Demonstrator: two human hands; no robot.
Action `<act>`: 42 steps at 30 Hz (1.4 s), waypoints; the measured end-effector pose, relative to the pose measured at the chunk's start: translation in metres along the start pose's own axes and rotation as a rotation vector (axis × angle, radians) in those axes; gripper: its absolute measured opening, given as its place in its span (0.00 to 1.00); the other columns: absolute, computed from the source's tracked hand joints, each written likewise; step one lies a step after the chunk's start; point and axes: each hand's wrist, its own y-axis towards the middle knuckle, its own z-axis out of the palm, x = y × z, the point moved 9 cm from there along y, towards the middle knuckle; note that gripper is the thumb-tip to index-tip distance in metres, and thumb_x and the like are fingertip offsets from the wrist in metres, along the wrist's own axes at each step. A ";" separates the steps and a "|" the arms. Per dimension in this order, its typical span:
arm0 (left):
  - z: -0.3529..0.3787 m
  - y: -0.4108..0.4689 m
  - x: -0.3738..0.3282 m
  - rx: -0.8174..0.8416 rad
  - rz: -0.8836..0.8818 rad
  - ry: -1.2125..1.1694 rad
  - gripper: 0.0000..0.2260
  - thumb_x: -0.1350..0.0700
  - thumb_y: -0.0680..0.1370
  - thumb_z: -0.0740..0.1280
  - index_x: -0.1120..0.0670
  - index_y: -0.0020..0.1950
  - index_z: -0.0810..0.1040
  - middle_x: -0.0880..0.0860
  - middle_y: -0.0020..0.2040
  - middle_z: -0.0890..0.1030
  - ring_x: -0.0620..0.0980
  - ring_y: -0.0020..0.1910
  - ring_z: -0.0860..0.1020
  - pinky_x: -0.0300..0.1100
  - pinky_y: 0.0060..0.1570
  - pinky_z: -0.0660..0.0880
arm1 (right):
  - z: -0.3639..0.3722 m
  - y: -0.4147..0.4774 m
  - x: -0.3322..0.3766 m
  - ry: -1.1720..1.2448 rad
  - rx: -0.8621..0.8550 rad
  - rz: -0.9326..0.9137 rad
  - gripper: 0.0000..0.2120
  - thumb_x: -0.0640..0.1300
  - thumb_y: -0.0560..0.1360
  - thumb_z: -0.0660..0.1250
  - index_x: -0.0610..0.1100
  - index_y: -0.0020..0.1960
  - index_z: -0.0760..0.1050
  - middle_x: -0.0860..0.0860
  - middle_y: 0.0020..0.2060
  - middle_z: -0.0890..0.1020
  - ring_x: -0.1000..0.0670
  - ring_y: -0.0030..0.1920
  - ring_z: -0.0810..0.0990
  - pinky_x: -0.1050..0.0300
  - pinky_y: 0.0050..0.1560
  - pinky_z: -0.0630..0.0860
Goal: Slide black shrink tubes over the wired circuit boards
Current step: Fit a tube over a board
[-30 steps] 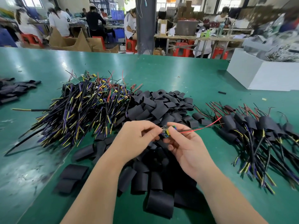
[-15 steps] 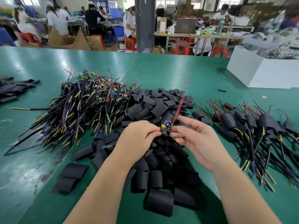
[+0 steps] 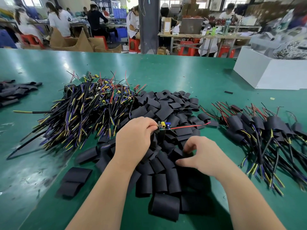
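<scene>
Left hand [image 3: 132, 138] pinches a wired circuit board [image 3: 163, 126] by its left end, just above the heap of shrink tubes [image 3: 166, 107]; its red wire [image 3: 187, 126] points right. Right hand [image 3: 204, 156] rests on the heap's near right side, fingers [image 3: 187, 147] curled among the tubes; whether they pinch one cannot be told. Unsleeved boards [image 3: 86, 110] lie left of the heap, sleeved boards [image 3: 265, 128] right of it
</scene>
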 end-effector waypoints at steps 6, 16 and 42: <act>0.000 -0.002 -0.005 -0.014 0.032 0.008 0.04 0.61 0.76 0.69 0.57 0.47 0.83 0.50 0.43 0.83 0.53 0.46 0.79 0.50 0.43 0.75 | 0.003 0.001 0.009 0.012 -0.039 -0.079 0.18 0.55 0.64 0.78 0.49 0.33 0.70 0.55 0.34 0.75 0.60 0.35 0.70 0.71 0.32 0.67; -0.012 -0.001 0.000 -0.152 0.030 -0.096 0.04 0.61 0.76 0.68 0.57 0.46 0.83 0.50 0.43 0.83 0.52 0.45 0.80 0.47 0.43 0.76 | -0.014 0.003 0.002 0.213 -0.167 -0.136 0.25 0.47 0.68 0.77 0.57 0.62 0.75 0.56 0.50 0.78 0.60 0.47 0.74 0.66 0.50 0.68; -0.020 -0.002 0.000 -0.253 0.102 -0.267 0.05 0.60 0.75 0.66 0.58 0.47 0.82 0.46 0.42 0.81 0.50 0.43 0.80 0.49 0.43 0.77 | -0.029 0.006 -0.032 2.238 -0.215 0.105 0.19 0.50 0.66 0.72 0.33 0.44 0.80 0.44 0.44 0.84 0.53 0.37 0.84 0.63 0.34 0.79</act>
